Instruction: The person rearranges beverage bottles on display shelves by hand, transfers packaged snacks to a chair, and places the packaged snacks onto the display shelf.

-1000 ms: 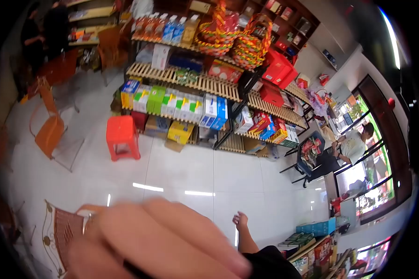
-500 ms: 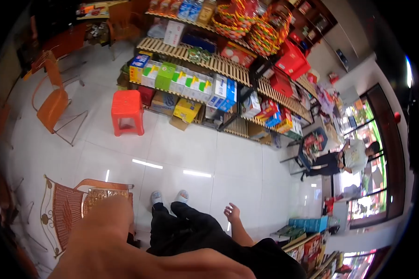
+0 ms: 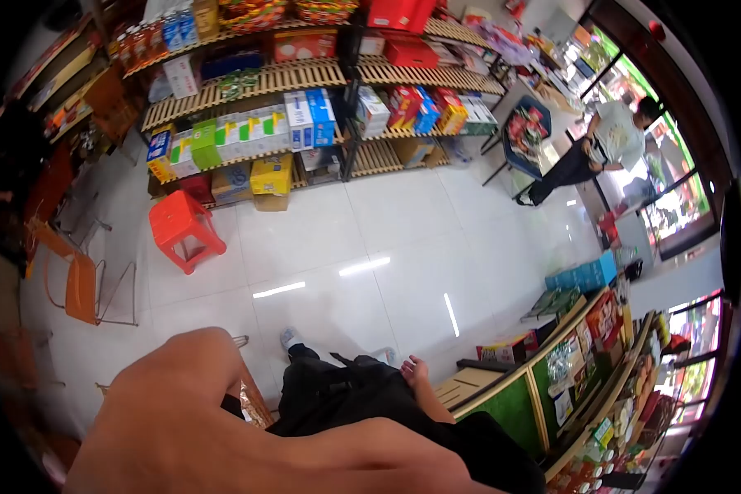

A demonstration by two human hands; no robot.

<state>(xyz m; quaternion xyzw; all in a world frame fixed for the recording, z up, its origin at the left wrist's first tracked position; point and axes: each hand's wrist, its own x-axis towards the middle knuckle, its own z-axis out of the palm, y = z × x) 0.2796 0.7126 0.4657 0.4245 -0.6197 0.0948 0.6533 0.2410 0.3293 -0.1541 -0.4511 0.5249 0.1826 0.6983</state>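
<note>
My right hand (image 3: 416, 370) hangs low beside my dark clothing (image 3: 346, 395), its fingers loosely apart with nothing in them. It is nearest to the green-panelled shelf unit (image 3: 510, 407), and apart from it. A bare, bent left arm (image 3: 181, 395) fills the lower left, very close to the camera. The fingers of my left hand do not show. Behind this arm, a brown woven chair (image 3: 258, 403) is mostly hidden. My feet in light shoes (image 3: 290, 337) are on the tiled floor.
Slatted shelves (image 3: 305, 76) with boxes and bottles run along the far side. A red plastic stool (image 3: 181, 221) stands before them, and an orange chair (image 3: 81, 288) is at left. At right, a person (image 3: 617, 136) stands by a dark chair (image 3: 523, 140) holding goods.
My view has turned to the right and I have moved: the far shelves shift left, the shelf unit at lower right shows more, and the woven chair is now largely behind my left arm.
</note>
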